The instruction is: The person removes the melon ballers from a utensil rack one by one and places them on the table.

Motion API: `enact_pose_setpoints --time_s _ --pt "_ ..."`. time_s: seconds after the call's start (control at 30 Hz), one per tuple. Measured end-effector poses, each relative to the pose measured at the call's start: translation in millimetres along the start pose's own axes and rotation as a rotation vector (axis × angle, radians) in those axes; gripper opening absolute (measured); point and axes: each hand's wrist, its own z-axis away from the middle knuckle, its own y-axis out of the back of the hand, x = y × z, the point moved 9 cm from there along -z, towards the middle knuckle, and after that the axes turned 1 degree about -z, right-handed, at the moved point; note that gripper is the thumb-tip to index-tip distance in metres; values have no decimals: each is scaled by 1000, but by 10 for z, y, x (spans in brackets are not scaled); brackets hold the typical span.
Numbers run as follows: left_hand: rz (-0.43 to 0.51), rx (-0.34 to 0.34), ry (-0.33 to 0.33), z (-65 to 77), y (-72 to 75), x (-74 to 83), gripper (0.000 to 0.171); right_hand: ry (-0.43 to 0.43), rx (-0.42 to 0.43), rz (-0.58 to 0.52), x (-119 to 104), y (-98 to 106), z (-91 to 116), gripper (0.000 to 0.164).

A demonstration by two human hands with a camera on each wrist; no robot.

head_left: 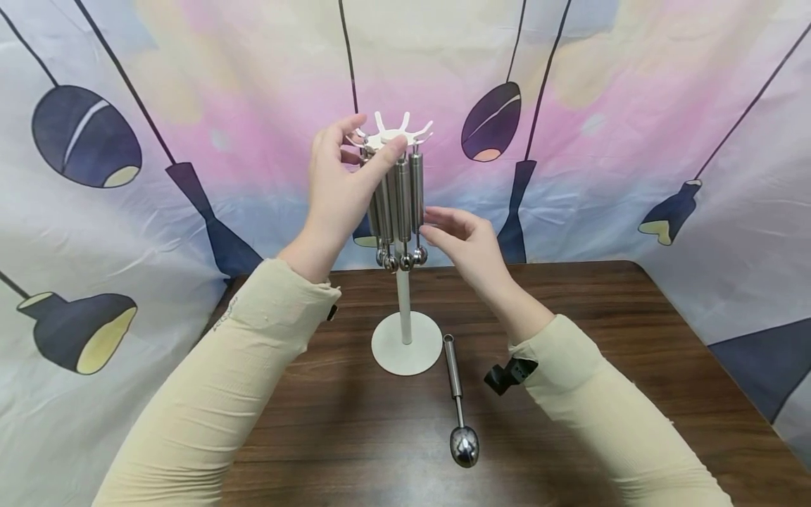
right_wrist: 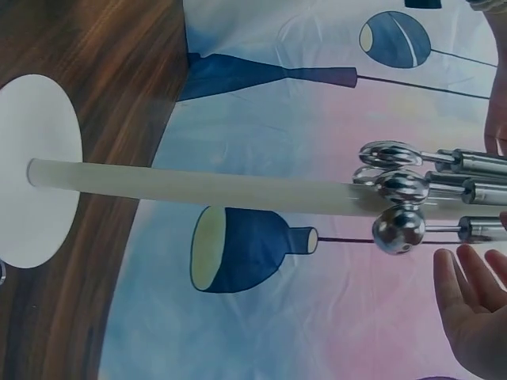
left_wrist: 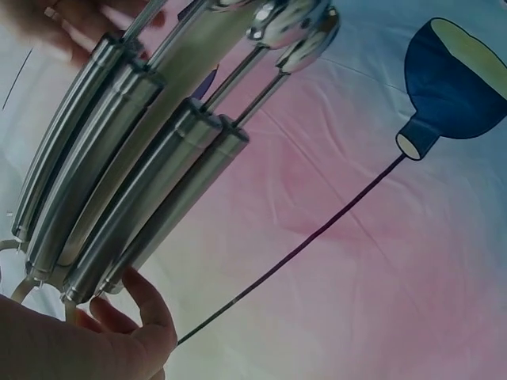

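Crowded above, room below

Head view: hanging utensils (head_left: 403, 201), left hand (head_left: 338, 179) and right hand (head_left: 465, 243) crowd upper centre. Stand base (head_left: 405, 360), loose scoop (head_left: 464, 447) obstruct lower centre. Passable: tabletop (head_left: 336, 394) strip between stand base and left sleeve (head_left: 209, 394); gap right of pole (head_left: 404, 310).

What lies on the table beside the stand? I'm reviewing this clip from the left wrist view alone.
Observer: In the head view, a metal utensil lies on the table, right of the stand.
Operator: Which end is nearer the stand?
Observer: Its handle end; the rounded head points away.
Operator: And what is at the stand's foot?
Observer: A round white base, also visible in the right wrist view.
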Motion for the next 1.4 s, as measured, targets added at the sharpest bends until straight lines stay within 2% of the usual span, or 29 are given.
enact_pose_setpoints --time_s 0.2,0.43,0.57,0.7,0.87,1.13,1.4 --pt "12 37 -45 13 47 -12 60 4 -8 7 -81 -41 -94 39" --pt "55 55 -79 -9 87 -43 46 9 -15 2 -160 -50 -155 37" --pt "78 70 -57 -24 123 -80 43 10 -24 40 -185 -43 -157 35" --pt "57 75 -31 -46 146 -119 43 11 -22 65 -227 -25 -130 34" --pt "45 53 -24 -78 127 -164 43 14 -5 74 -271 24 -107 33" --pt "73 5 -16 -82 87 -199 49 36 20 55 -376 128 -51 30" --pt "107 -32 5 -73 55 -216 51 26 37 20 -379 222 60 30"
